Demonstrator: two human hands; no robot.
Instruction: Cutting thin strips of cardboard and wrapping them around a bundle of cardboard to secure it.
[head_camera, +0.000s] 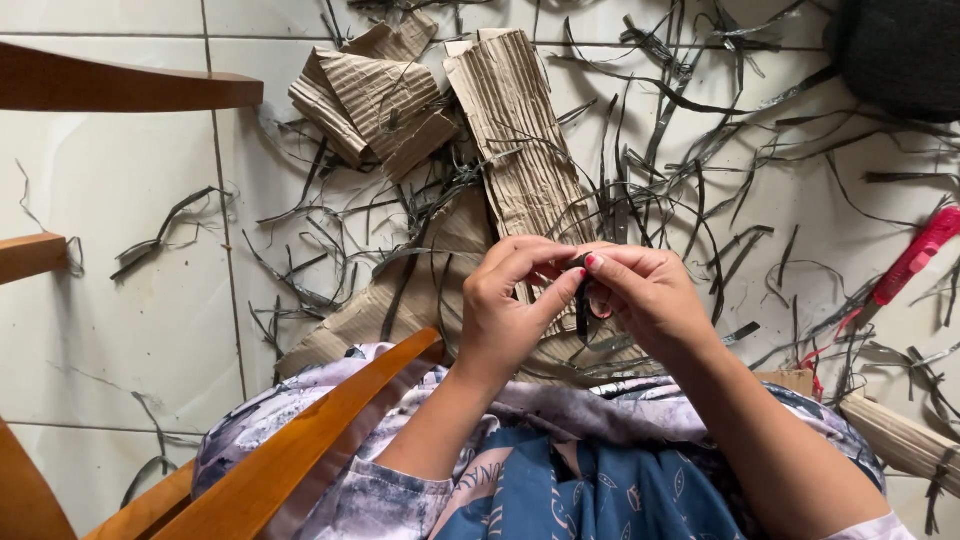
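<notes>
Both hands meet above the lap: the left hand (505, 310) and right hand (645, 295) pinch a dark strip (581, 300) between fingertips. Below lie corrugated cardboard pieces (515, 130) and scattered dark strips (690, 130) on the tiled floor (110, 190); a red utility knife (910, 262) lies near its right edge.

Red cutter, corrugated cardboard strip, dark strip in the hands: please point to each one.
red cutter (915, 258), head view, middle of its handle
corrugated cardboard strip (520, 130), head view, ribbed face
dark strip (582, 305), head view, part hanging below the fingertips
</notes>
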